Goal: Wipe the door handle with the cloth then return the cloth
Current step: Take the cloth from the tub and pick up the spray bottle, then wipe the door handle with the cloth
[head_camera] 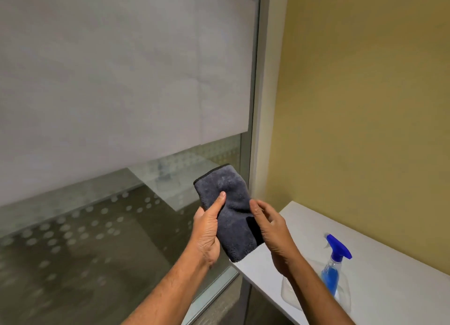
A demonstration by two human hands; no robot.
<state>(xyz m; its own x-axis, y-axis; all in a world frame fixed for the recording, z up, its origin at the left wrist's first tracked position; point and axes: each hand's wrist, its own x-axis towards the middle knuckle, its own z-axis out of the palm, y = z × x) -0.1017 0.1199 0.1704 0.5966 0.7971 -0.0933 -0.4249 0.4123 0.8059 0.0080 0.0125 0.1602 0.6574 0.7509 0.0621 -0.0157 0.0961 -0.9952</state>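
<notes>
Grey and plush, the folded microfibre cloth [227, 211] stood in front of the frosted glass panel [121, 81], where we held it in both hands: left hand [208, 229] with its grip closed along one edge, right hand [272, 232] pinching the other. Over the white counter [389, 276] edge, open room remained beside the blue-topped clear spray bottle [334, 266].

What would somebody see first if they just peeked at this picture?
Right in the middle, two bare hands hold up a folded dark grey cloth in front of a frosted glass panel: the left hand grips it from the side and the right hand pinches its other edge. Next, the bright blue spray bottle pops out, standing on the white counter by the yellow wall at the lower right.
</notes>
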